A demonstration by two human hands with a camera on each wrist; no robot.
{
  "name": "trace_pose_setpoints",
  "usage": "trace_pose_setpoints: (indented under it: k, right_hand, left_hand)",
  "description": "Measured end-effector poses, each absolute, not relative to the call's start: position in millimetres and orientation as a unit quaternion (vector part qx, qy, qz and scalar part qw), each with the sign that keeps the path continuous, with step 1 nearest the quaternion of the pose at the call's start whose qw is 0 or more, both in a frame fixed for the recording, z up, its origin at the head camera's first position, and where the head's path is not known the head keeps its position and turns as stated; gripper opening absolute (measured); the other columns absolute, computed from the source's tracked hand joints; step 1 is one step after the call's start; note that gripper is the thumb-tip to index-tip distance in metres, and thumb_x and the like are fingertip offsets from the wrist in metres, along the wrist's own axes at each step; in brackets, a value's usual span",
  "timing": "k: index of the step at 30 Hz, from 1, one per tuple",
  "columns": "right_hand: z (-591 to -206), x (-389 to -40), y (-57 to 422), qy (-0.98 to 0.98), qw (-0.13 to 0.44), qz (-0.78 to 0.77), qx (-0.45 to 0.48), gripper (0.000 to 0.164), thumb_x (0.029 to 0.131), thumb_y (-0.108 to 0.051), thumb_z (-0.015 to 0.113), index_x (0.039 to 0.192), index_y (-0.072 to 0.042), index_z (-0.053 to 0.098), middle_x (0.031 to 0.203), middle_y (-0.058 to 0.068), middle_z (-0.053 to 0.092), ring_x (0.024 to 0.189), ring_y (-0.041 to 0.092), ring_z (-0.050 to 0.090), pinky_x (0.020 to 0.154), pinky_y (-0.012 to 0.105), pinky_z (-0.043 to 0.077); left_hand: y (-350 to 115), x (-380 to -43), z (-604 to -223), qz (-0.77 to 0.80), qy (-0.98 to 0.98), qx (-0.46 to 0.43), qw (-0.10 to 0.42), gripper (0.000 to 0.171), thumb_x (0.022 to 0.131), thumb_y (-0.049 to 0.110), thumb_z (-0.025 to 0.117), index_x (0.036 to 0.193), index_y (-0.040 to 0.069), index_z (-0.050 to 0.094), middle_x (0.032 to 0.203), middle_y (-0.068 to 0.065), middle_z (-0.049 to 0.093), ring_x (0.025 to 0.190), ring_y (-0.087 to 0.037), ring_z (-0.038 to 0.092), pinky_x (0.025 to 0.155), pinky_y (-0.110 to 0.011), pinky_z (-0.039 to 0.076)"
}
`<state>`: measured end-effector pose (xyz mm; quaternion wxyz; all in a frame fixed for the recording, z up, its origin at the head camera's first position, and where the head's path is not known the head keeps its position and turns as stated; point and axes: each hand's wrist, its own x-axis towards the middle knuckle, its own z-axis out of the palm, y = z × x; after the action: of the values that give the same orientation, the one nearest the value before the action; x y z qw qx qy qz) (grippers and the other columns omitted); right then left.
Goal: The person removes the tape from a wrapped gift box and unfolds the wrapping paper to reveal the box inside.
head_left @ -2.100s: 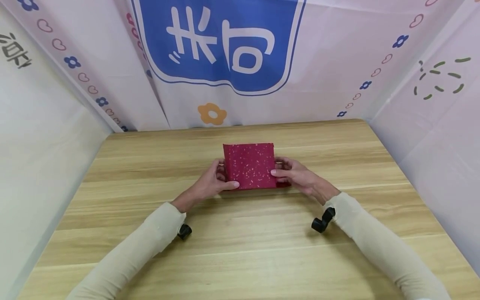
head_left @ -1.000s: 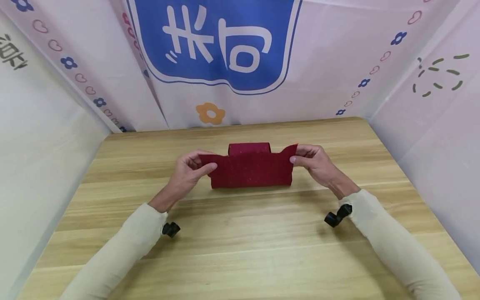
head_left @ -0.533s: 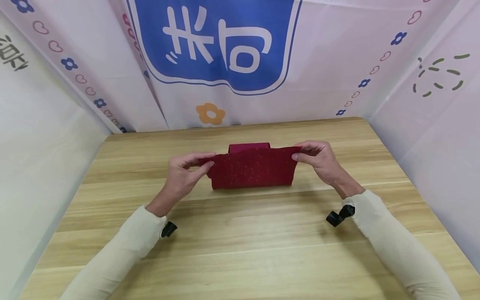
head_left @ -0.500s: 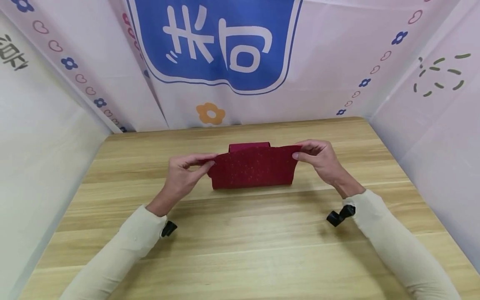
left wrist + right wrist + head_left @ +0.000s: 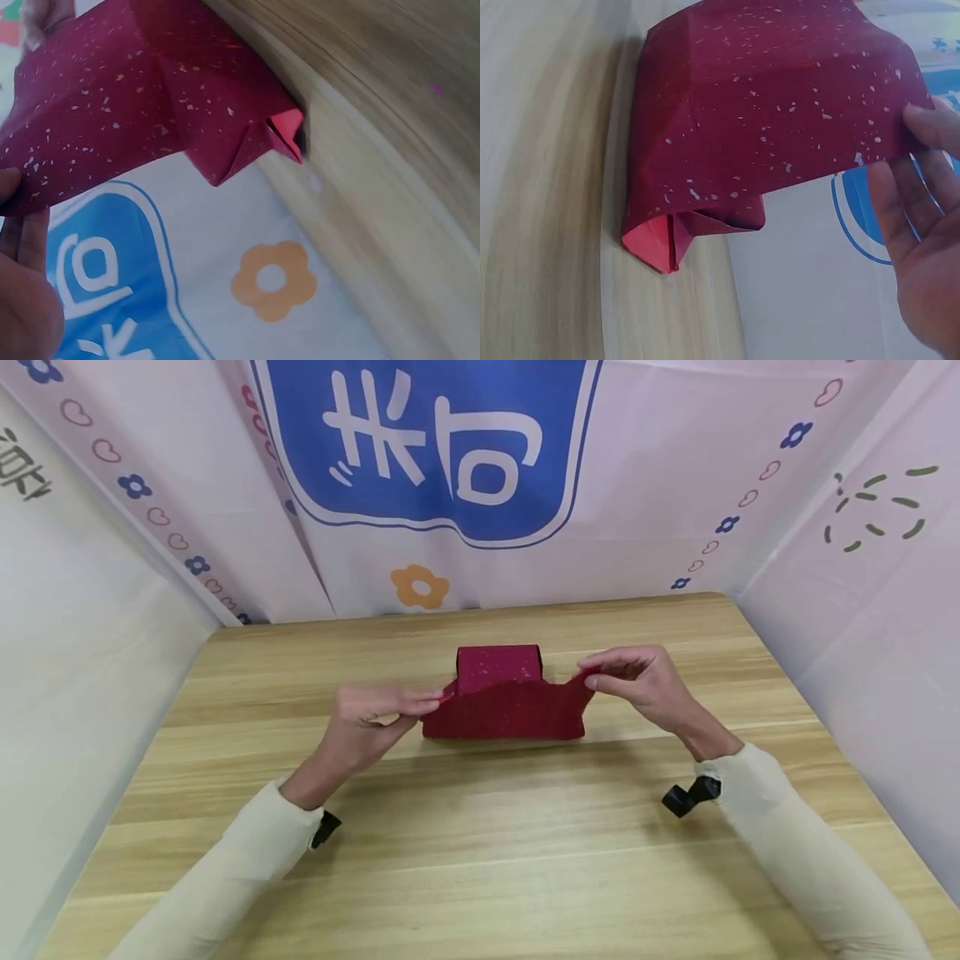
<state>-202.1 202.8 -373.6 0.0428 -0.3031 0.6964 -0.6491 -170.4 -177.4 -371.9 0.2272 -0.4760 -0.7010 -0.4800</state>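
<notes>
A small box (image 5: 497,664) wrapped in dark red, speckled paper rests on the table. Along its near side stands a raised flap of the wrapping paper (image 5: 502,714). My left hand (image 5: 363,722) pinches the flap's left corner between thumb and fingers. At the right corner, the thumb and fingers of my right hand (image 5: 637,681) grip the same flap. Folded paper ends (image 5: 660,240) with lighter red insides show below the flap in the right wrist view. A similar fold (image 5: 285,131) sticks out at the box's other end in the left wrist view.
The wooden table (image 5: 480,852) reaches back to a printed cloth wall (image 5: 622,552) with a blue emblem. White cloth panels stand at the left and right. A black wrist camera (image 5: 690,795) hangs under the right sleeve (image 5: 810,852).
My hands went from the box's sides to the corners of the near flap and raised it. Since then the flap has dipped and bent, showing more of the box top; my left hand is lower.
</notes>
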Motion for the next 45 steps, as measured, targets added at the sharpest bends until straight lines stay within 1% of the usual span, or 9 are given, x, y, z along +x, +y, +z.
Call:
trace_pose_setpoints:
  k: [5, 8, 15, 22, 26, 30, 35, 38, 45]
  right_hand:
    - [-372, -202, 206, 0.745, 0.105, -0.571, -0.33, 0.009, 0.09, 0.004, 0.065, 0.095, 0.006, 0.073, 0.098, 0.004, 0.077, 0.095, 0.014, 0.071, 0.088, 0.027, 0.057]
    - [-372, -201, 205, 0.754, 0.17, -0.521, -0.361, 0.009, 0.089, 0.003, 0.066, 0.09, 0.001, 0.074, 0.096, 0.01, 0.076, 0.098, 0.017, 0.07, 0.1, 0.032, 0.049]
    - [-371, -194, 193, 0.743, 0.283, -0.439, -0.419, 0.016, 0.085, 0.0, 0.064, 0.088, -0.013, 0.074, 0.087, 0.009, 0.071, 0.084, 0.017, 0.061, 0.079, 0.033, 0.054]
    - [-371, -184, 176, 0.72, 0.361, -0.39, -0.446, 0.01, 0.091, -0.012, 0.065, 0.082, -0.01, 0.069, 0.083, 0.0, 0.068, 0.097, 0.017, 0.064, 0.093, 0.043, 0.051]
    - [-379, -183, 169, 0.732, 0.353, -0.354, -0.462, 0.014, 0.093, -0.021, 0.069, 0.091, -0.009, 0.075, 0.086, 0.0, 0.072, 0.084, 0.007, 0.062, 0.082, 0.031, 0.055]
    - [-390, -184, 167, 0.774, 0.324, -0.293, -0.459, 0.013, 0.091, -0.019, 0.071, 0.098, -0.011, 0.079, 0.106, 0.003, 0.074, 0.101, 0.011, 0.065, 0.089, 0.028, 0.054]
    - [-400, -181, 166, 0.821, 0.302, -0.225, -0.429, 0.018, 0.085, -0.018, 0.076, 0.104, -0.016, 0.078, 0.127, 0.009, 0.064, 0.122, 0.026, 0.055, 0.1, 0.038, 0.049]
    - [-405, -178, 164, 0.851, 0.271, -0.185, -0.409, 0.026, 0.081, -0.018, 0.081, 0.107, -0.018, 0.075, 0.132, 0.009, 0.055, 0.125, 0.025, 0.049, 0.101, 0.041, 0.048]
    - [-417, -180, 163, 0.909, 0.22, -0.128, -0.329, 0.091, 0.071, -0.032, 0.089, 0.145, -0.003, 0.044, 0.156, 0.016, 0.033, 0.138, 0.033, 0.041, 0.109, 0.046, 0.045]
  left_hand:
    - [-179, -163, -374, -0.452, -0.695, -0.523, 0.199, 0.014, 0.087, -0.001, 0.071, 0.099, -0.001, 0.077, 0.099, -0.018, 0.076, 0.099, -0.017, 0.073, 0.091, -0.024, 0.055]
    - [-179, -158, -375, -0.448, -0.713, -0.522, 0.133, 0.017, 0.082, -0.008, 0.072, 0.095, 0.002, 0.077, 0.096, -0.015, 0.076, 0.095, -0.019, 0.074, 0.092, -0.023, 0.055]
    - [-178, -147, -375, -0.399, -0.783, -0.477, -0.021, 0.024, 0.075, -0.011, 0.071, 0.083, 0.011, 0.075, 0.086, 0.0, 0.077, 0.074, -0.007, 0.069, 0.069, -0.022, 0.058]
    - [-171, -139, -369, -0.333, -0.803, -0.472, -0.146, 0.016, 0.079, 0.001, 0.072, 0.087, 0.015, 0.073, 0.086, 0.009, 0.073, 0.077, 0.001, 0.06, 0.069, -0.022, 0.056]
    - [-170, -137, -373, -0.294, -0.804, -0.494, -0.149, 0.007, 0.084, 0.021, 0.078, 0.091, 0.018, 0.076, 0.086, 0.012, 0.072, 0.08, 0.003, 0.061, 0.073, -0.02, 0.056]
    - [-169, -138, -384, -0.231, -0.824, -0.495, -0.153, 0.02, 0.089, 0.04, 0.072, 0.095, 0.021, 0.078, 0.094, 0.013, 0.073, 0.091, -0.001, 0.064, 0.082, -0.023, 0.055]
    - [-166, -141, -408, -0.133, -0.851, -0.489, -0.134, 0.012, 0.087, 0.031, 0.075, 0.095, 0.022, 0.078, 0.113, 0.001, 0.072, 0.108, -0.015, 0.064, 0.09, -0.033, 0.055]
    - [-165, -143, -419, -0.108, -0.862, -0.485, -0.105, 0.011, 0.084, 0.027, 0.079, 0.092, 0.02, 0.076, 0.108, -0.001, 0.068, 0.1, -0.014, 0.063, 0.083, -0.029, 0.057]
    - [-161, -147, -424, -0.096, -0.903, -0.414, -0.07, 0.048, 0.072, 0.039, 0.087, 0.105, 0.009, 0.07, 0.108, -0.006, 0.063, 0.095, -0.015, 0.06, 0.081, -0.03, 0.058]
